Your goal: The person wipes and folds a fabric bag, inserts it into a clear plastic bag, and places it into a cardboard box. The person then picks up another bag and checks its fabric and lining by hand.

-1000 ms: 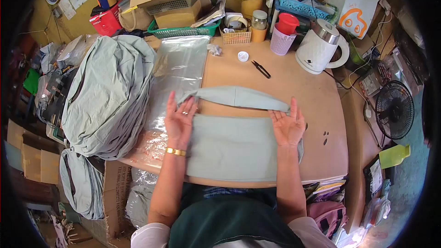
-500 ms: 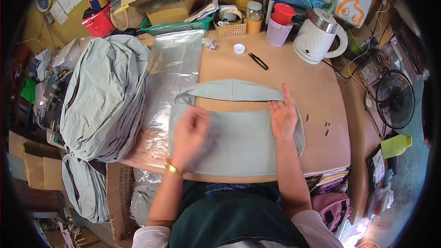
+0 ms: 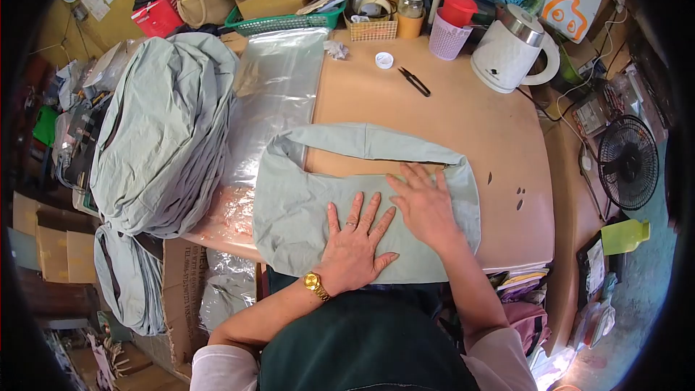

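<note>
A pale grey-green cloth shoulder bag (image 3: 304,210) lies flat on the table in front of me, its wide strap (image 3: 369,143) arching away at the top. My left hand (image 3: 355,242) rests palm down on the lower middle of the bag, fingers spread, a gold watch on its wrist. Up and to the right, my right hand (image 3: 426,206) presses on the bag just below its opening edge, fingers stretched out. Neither hand grips anything. The cloth under the left hand shows creases.
Left of the bag stands a tall stack of similar cloth bags (image 3: 163,137) beside clear plastic sleeves (image 3: 282,80). Black thread snips (image 3: 415,82), a white lid (image 3: 384,60) and a white kettle (image 3: 509,51) are farther back on the table (image 3: 499,137). A fan (image 3: 628,163) stands at the right.
My left hand has moved right and come down flat on the bag. The right hand has turned palm down and shifted left. The bag's left side has spread outward.
</note>
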Tool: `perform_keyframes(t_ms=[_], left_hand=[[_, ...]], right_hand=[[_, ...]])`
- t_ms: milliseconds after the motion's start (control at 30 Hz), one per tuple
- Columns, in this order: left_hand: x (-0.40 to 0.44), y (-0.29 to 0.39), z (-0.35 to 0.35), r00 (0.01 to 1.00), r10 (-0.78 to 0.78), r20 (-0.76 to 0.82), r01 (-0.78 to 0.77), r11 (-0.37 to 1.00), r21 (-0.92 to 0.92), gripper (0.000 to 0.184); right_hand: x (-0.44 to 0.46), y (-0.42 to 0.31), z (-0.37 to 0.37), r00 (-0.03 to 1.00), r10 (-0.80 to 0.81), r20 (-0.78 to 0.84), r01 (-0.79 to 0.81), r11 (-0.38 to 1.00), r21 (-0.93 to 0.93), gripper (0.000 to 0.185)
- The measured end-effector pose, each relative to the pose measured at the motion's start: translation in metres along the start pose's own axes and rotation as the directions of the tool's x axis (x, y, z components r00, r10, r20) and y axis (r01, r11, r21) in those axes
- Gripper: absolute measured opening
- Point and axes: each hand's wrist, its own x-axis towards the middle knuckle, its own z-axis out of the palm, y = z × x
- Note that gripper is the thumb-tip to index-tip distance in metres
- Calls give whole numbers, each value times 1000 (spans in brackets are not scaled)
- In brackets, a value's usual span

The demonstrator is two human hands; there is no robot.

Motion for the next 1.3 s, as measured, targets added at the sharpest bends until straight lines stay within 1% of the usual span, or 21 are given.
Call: perform_keyframes(t_ms=[67,133,233,267,333,367,433,467,533,567,600,633,700,800,867,900,967,1000,1133,1267,1300], left_hand=[[0,0,-1,1000,-2,-4,2,1000,-7,78],[0,0,-1,1000,8,-6,-8,1000,-2,78],[0,-1,-1,1000,7,-26,-7,1000,-11,77],[0,-1,-2,999,19,-26,-19,1000,-10,77],[2,1,-4,1000,-21,-21,21,1000,11,76],[4,1,-4,1000,12,-26,-12,1000,12,76],[3,1,-1,1000,-22,-3,22,998,52,76],[3,2,-4,999,-9,-52,12,998,60,74],[11,1,-23,1000,18,-8,-18,998,53,70],[19,0,-29,999,14,30,-16,999,41,67],[36,-1,-36,999,37,-24,-37,999,-15,55],[57,2,-38,999,48,-17,-48,999,-15,55],[102,15,-32,963,120,-242,-137,989,-55,48],[158,28,-2,957,142,-253,-142,990,18,44],[185,38,10,935,48,-353,-115,979,-170,41],[195,40,9,937,60,-345,-123,979,-163,41],[213,41,9,951,-157,-265,30,903,-429,37],[220,39,10,890,-145,-433,-39,921,-388,34],[237,19,12,906,-167,-389,-25,896,-443,40],[232,14,4,899,-164,-405,-23,909,-417,42],[220,10,-9,960,-53,-276,-34,954,-299,35]], right_hand=[[13,2,-2,999,35,-10,-34,997,75,31],[28,-1,3,998,-14,-67,28,976,215,17],[49,14,43,997,-20,-79,45,943,329,16],[53,18,49,996,-11,-83,37,945,324,16],[58,22,46,988,-8,-155,25,994,103,21],[51,19,36,985,12,-170,3,996,84,21],[16,-8,3,995,-57,-78,61,997,52,37],[-4,-13,-9,996,-35,-87,39,998,41,37],[-42,-11,-26,991,122,-61,-125,991,-54,60],[-55,-6,-25,989,133,-67,-137,989,-64,60],[-68,1,-19,974,225,-19,-226,971,-82,69],[-76,5,-16,948,317,28,-313,945,-100,79],[-78,7,-13,945,323,45,-315,941,-127,80],[-76,8,-14,942,328,78,-315,939,-141,80],[-76,9,-16,936,338,97,-326,938,-122,79],[-76,10,-17,940,324,108,-314,944,-98,78],[-77,12,-19,941,320,112,-314,947,-68,77],[-79,12,-19,948,299,113,-294,954,-52,76],[-82,15,-17,965,254,71,-254,967,-13,73],[-82,15,-20,963,257,77,-260,965,29,72],[-81,16,-20,960,268,77,-271,962,35,73]])
